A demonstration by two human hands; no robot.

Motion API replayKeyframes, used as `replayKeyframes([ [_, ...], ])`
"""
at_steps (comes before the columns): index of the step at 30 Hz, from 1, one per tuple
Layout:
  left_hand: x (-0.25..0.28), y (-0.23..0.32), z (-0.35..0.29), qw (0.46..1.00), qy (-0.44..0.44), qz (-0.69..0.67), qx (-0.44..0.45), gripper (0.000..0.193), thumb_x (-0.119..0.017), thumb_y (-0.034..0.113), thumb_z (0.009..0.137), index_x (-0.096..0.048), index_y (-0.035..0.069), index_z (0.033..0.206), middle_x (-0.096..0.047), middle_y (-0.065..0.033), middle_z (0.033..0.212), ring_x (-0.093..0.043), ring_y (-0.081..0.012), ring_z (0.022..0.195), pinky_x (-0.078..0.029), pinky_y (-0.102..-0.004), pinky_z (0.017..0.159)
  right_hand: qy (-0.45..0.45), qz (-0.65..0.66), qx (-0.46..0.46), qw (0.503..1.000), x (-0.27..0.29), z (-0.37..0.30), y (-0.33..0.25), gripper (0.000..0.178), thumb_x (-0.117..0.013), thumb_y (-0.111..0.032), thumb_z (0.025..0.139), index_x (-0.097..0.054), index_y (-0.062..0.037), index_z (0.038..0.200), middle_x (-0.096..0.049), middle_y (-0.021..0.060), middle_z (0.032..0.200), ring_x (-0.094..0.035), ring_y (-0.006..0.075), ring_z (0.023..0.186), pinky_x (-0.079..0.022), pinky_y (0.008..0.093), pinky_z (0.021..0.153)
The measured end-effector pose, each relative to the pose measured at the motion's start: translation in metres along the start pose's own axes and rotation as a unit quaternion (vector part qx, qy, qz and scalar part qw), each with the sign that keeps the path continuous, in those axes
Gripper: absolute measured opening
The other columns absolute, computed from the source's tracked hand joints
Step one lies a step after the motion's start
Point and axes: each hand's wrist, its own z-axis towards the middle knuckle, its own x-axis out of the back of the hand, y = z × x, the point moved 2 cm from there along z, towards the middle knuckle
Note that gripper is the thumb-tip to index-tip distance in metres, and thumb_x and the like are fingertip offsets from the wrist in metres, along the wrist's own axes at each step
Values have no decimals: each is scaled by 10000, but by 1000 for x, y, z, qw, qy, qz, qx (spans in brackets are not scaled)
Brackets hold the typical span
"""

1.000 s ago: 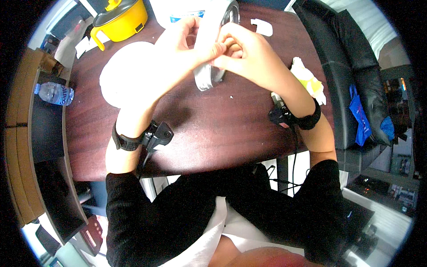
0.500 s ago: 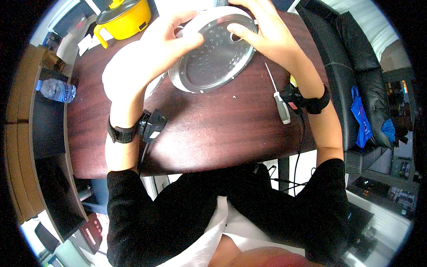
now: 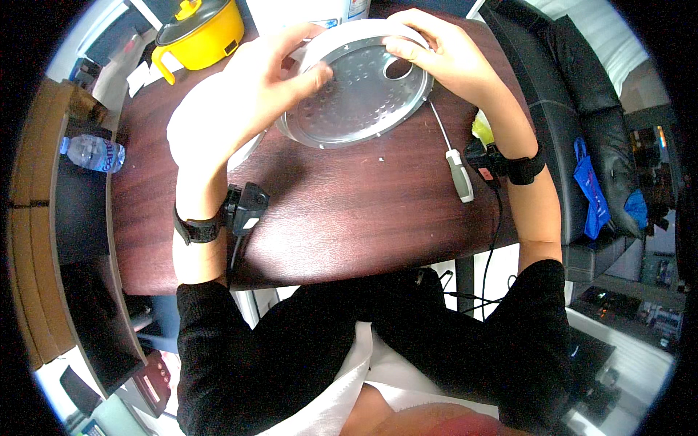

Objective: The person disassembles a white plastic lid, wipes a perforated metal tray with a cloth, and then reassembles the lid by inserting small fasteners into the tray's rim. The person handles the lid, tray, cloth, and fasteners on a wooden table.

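Above the far part of the table I hold a round disc [image 3: 356,98] with a white rim, a grey dimpled face and a round hole near its right edge. It is tilted, its face toward me. My left hand [image 3: 287,69] grips its left rim, thumb on the face and fingers behind. At the upper right rim, my right hand [image 3: 447,58] holds it with the thumb beside the hole. The fingers behind the disc are partly hidden. A screwdriver [image 3: 459,174] with a grey and white handle lies below my right hand. Each wrist wears a black strapped device.
A yellow pot [image 3: 207,40] with a dark lid stands at the far left of the brown table [image 3: 349,218]. A yellow-green object [image 3: 481,129] lies by my right wrist. A water bottle [image 3: 94,152] is on the left, a black sofa [image 3: 574,94] on the right. Cables hang from the wrist devices.
The disc has shifted slightly right and turned, so more of its hole shows. Both hands moved with it, still gripping. The screwdriver lies as before.
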Motion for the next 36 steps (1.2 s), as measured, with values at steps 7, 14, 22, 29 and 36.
replayKeyframes([
  [7,3,-9,2,995,-79,62,21,484,-658,356,830,-551,67,1204,-635,-173,992,-635,-282,925,-483,-357,796,27,-49,-6,998,4,-4,7,190,-620,-155,891,-590,-9,1008,-627,53,891,-584,122,826,-477,265,738],
  [14,-3,-23,8,995,-89,6,49,341,-726,155,784,-586,-1,1053,-638,-27,836,-585,-133,777,-466,-274,743,3,31,-4,1000,11,-6,55,307,-625,-250,910,-567,-27,1113,-583,-2,927,-546,67,805,-464,226,755],
  [22,8,-33,18,988,-64,-134,51,334,-690,224,851,-592,-6,1072,-663,-35,948,-601,-103,913,-454,-250,855,68,98,-8,993,1,-6,55,290,-633,-283,898,-608,-16,1011,-618,20,829,-571,68,748,-475,236,689],
  [29,11,-28,20,990,-52,-126,43,381,-676,261,863,-590,-15,1112,-660,-46,1004,-592,-98,955,-447,-246,875,52,66,-47,995,1,-1,70,324,-599,-273,926,-566,-21,1127,-616,32,992,-589,102,892,-469,245,833],
  [36,20,-37,14,985,-40,-160,44,391,-661,247,879,-580,-19,1153,-655,-59,1048,-595,-116,987,-444,-252,885,91,-109,11,990,-1,-24,86,338,-676,-251,855,-570,-12,1070,-627,45,905,-595,121,829,-475,261,752],
])
